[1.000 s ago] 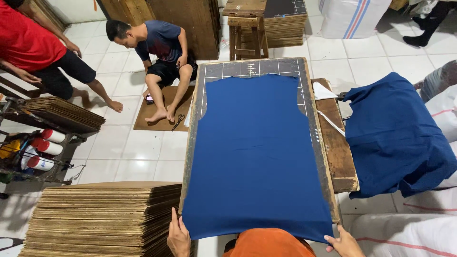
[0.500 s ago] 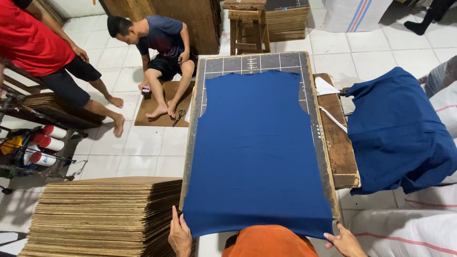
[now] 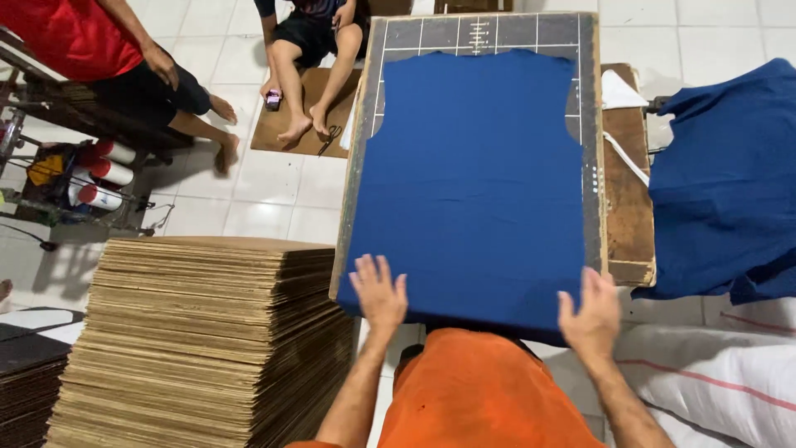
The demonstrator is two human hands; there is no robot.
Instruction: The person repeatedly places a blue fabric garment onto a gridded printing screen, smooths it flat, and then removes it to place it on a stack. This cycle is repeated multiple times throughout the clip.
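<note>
A blue sleeveless cut of fabric (image 3: 477, 174) lies flat on a dark gridded board (image 3: 590, 124), its bottom hem hanging over the near edge. My left hand (image 3: 378, 290) rests palm down with spread fingers on the fabric's near left corner. My right hand (image 3: 590, 311) presses flat on the near right corner, fingers apart. Neither hand grips anything. My orange shirt (image 3: 481, 390) fills the bottom of the view.
A tall stack of brown cardboard sheets (image 3: 207, 332) stands left of the board. A heap of blue fabric (image 3: 730, 182) lies to the right over white sacks (image 3: 721, 373). Two people sit on the tiled floor at the far left; spray cans (image 3: 104, 170) rest on a rack.
Both hands have moved up from the board's near edge onto the fabric's lower corners. The camera has tilted closer and lower over the board.
</note>
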